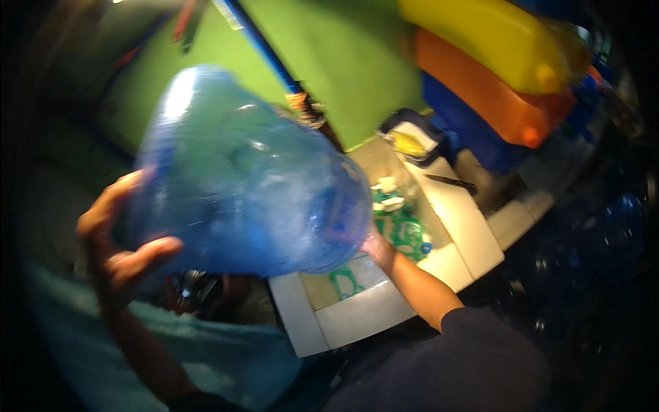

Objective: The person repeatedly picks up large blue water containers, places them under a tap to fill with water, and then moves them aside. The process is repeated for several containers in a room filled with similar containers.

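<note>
A large translucent blue plastic water jug (247, 190) is held up tilted in front of me, above and left of a tiled basin (360, 319). My left hand (123, 232) grips its left side, thumb and fingers spread around it. At the jug's right end is my right hand (373, 244), supporting it. Most of that hand is hidden by the jug, so its finger positions do not show. Inside the basin lie green patterned material (401, 232) and white pieces (390, 198), too blurred to name exactly.
A dark-rimmed container (414, 136) with something yellow inside stands at the basin's far corner. A dark slim object (450, 183) lies on the ledge. Yellow (494, 41), orange (479, 92) and blue jugs (468, 123) are stacked behind. A blue pole (262, 46) leans by the green wall (350, 67).
</note>
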A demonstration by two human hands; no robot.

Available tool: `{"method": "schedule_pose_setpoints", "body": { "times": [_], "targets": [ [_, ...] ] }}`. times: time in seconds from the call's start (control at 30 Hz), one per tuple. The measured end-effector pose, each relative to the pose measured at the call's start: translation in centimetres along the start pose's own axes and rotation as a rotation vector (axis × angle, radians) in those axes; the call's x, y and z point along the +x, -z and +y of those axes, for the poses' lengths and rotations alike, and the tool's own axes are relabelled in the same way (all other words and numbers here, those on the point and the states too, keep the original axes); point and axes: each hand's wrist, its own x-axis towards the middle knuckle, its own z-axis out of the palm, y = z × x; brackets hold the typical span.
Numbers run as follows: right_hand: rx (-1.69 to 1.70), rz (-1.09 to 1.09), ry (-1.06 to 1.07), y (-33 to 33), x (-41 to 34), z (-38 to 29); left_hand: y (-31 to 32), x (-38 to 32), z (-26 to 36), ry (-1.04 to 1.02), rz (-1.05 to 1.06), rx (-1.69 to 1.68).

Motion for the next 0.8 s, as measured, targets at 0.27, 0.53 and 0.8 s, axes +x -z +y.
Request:
{"method": "schedule_pose_setpoints", "body": {
  "times": [0.27,0.53,0.8],
  "targets": [
    [0.012,0.058,-0.093,0.3,1.2,2.3,-8.7,0.0,0.7,-0.093,-0.009,0.097],
    [0.005,0.108,-0.096,1.4,0.0,2.8,-10.2,-0.9,0.6,-0.142,-0.005,-0.013],
    [-0.008,0.132,-0.096,2.2,-1.0,2.8,-10.5,-1.6,1.4,0.046,-0.039,-0.454]
  ]
}}
